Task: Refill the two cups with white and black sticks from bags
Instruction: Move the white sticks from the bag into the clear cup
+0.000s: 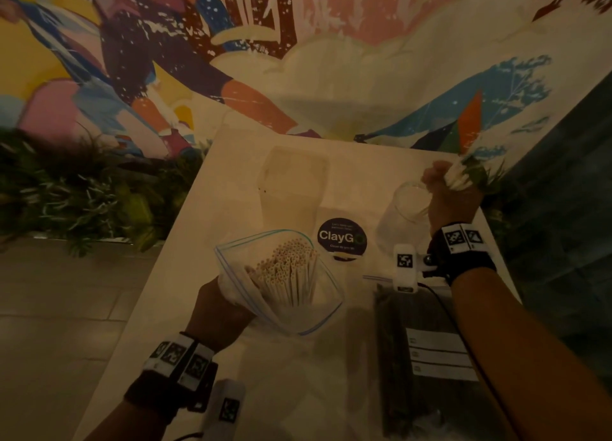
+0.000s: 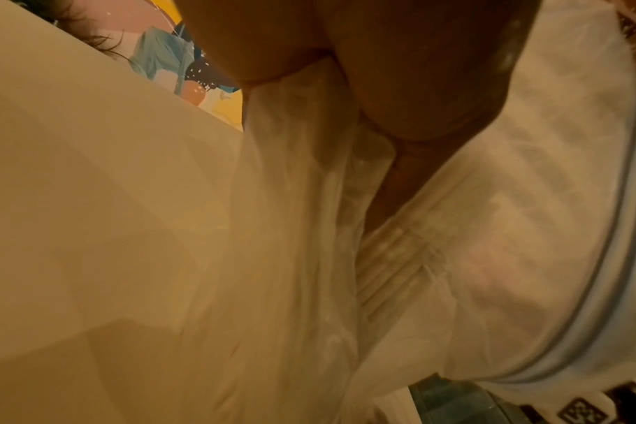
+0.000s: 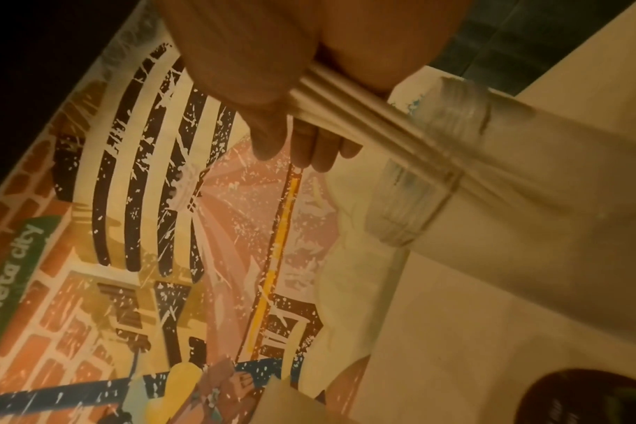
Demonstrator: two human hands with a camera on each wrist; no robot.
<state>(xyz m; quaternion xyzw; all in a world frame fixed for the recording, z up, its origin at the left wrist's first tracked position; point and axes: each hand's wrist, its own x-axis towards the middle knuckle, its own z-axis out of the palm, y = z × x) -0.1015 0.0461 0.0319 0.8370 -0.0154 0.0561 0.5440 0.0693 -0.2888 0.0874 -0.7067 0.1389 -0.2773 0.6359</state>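
The white sticks [image 3: 349, 94] in the right hand [image 1: 453, 202] form a small bundle, fingers curled round their upper part, lower ends angled into the mouth of a clear cup [image 1: 402, 208] at the far right of the bench [image 1: 185, 275]. They look light, stiff and smooth, so a loose grip would likely let them fan out or slip; holding them mid-length as a tight bunch seems safest. The cup is probably light and easy to tip, so the sticks should go in gently.

The left hand [image 1: 218, 311] pinches the soft, slippery side of an open clear bag [image 1: 328, 308], where many more white sticks stand upright. A second bag of black sticks [image 1: 390, 357] lies flat nearer the person, beside a second clear cup [image 1: 293, 175] farther back.
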